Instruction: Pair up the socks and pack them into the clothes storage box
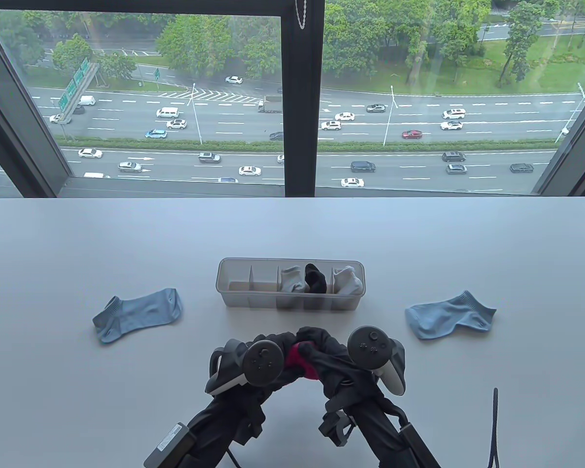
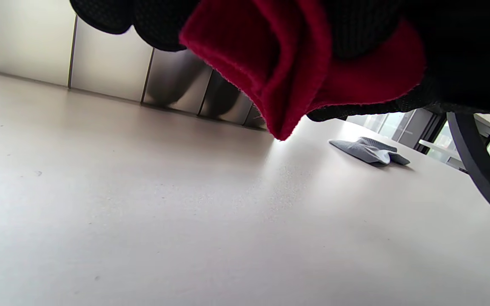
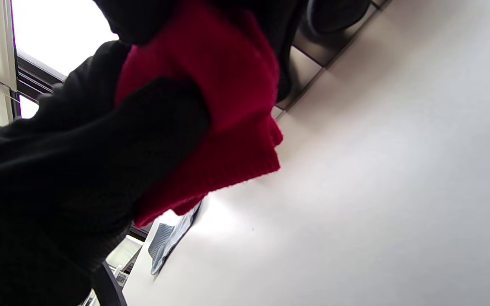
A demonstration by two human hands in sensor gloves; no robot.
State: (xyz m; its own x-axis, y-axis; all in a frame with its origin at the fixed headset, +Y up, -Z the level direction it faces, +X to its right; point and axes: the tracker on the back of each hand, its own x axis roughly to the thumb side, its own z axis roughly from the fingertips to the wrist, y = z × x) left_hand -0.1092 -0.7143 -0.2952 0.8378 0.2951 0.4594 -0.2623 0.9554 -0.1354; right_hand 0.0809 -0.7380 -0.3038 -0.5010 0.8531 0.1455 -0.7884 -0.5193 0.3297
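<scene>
1. The white table (image 1: 78, 243) carries everything; clock directions below are read on the table view, 12 toward the window.
2. The translucent grey plastic storage box with divider walls (image 1: 291, 289) sits at the table's centre, its long axis running 9 to 3. The three right-hand compartments hold rolled socks, pale, black and pale; the two at the 9 o'clock end look unfilled.
3. A light blue ankle sock (image 1: 137, 314) lies flat at 9 o'clock of the box, and its likely mate, a second light blue ankle sock (image 1: 449, 314), lies at 3 o'clock, well apart from it.
4. The left hand (image 1: 253, 360) and the right hand (image 1: 343, 358), both in black gloves, meet just at 6 o'clock of the box, raised off the tabletop.
5. The bunched red sock fabric (image 1: 300, 360) is clamped between them, fingers of both hands curled round it; whether it is one sock or a pair cannot be told.
6. The open compartments lie at about 11 o'clock from the fingers, so the left hand looks nearer for the drop.
</scene>
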